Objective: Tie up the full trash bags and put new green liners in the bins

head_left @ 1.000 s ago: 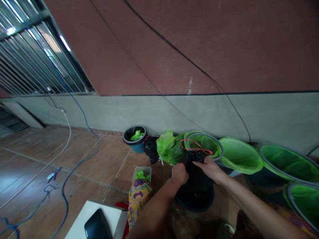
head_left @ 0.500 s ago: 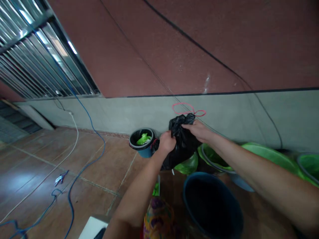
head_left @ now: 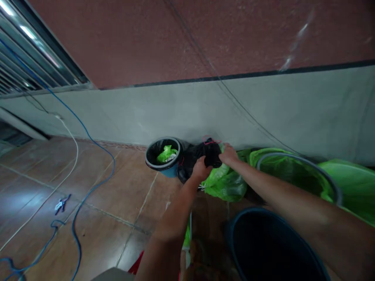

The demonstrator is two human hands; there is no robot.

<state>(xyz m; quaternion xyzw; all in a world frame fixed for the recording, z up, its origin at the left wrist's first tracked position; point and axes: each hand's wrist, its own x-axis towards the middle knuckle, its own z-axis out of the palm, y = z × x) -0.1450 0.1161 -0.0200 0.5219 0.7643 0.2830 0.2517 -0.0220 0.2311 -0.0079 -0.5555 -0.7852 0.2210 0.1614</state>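
Observation:
A black garbage bag [head_left: 212, 153] with a red drawstring on top is down low by the wall, between my two hands. My left hand [head_left: 202, 169] has its fingers closed on the near side of it. On the opposite side, my right hand [head_left: 229, 155] grips the bag's edge; its fingertips are partly hidden. More black plastic [head_left: 187, 158] with a bit of red string lies to the left, against a small blue bin [head_left: 168, 168] lined in black and holding green plastic. A filled green bag [head_left: 225, 185] rests just below my right hand.
A large dark blue bin [head_left: 249, 214] stands close in front of me. To the right are a grey-rimmed bin with a green liner [head_left: 299, 171] and more green plastic [head_left: 348, 183]. Blue cable [head_left: 77, 234], white cable [head_left: 73, 160] and keys [head_left: 62, 204] lie on the tiled floor.
Both hands have lowered the black garbage bag from in front of the wall to beside the other black plastic and the green bag. The view has shifted down and to the right.

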